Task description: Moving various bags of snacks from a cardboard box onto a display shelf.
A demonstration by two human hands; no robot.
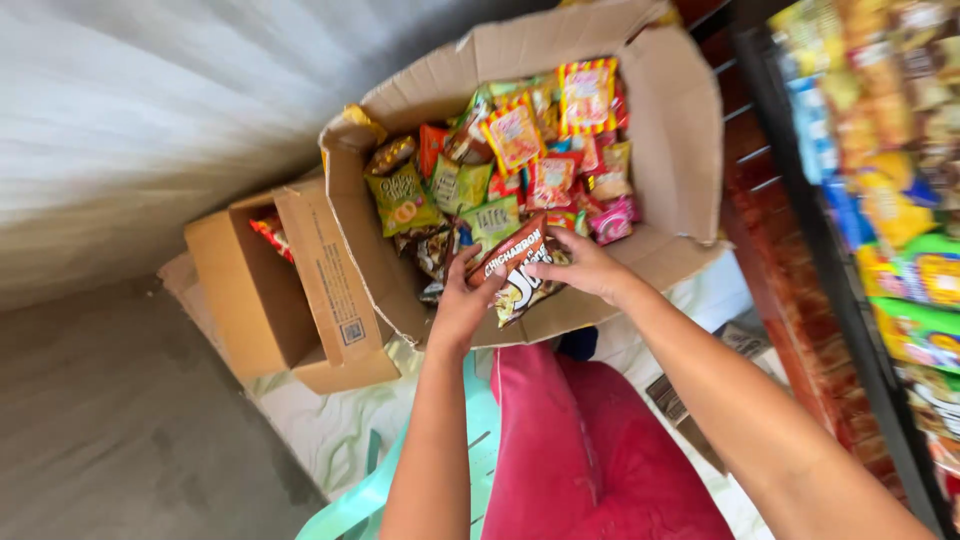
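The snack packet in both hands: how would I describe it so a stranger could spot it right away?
Find the big open cardboard box full of bright snack packets. At its near edge, the left hand and right hand grip one packet between them. It is dark red-brown with large white lettering, bigger than the small green, yellow and pink packets behind it.

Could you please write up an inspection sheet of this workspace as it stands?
Surface: pale marbled floor, partly covered by boxes.
Job's things: red-brown snack bag at the near edge of the large open cardboard box, which is full of mixed snack packets.
Clutter: smaller open carton beside the large one, a red packet inside.
Grips: left hand and right hand both hold the snack bag.
Cables: nothing seen.
Surroundings: stocked shelf rack on the right, grey wall on the left, light green plastic seat under the person's red trousers.
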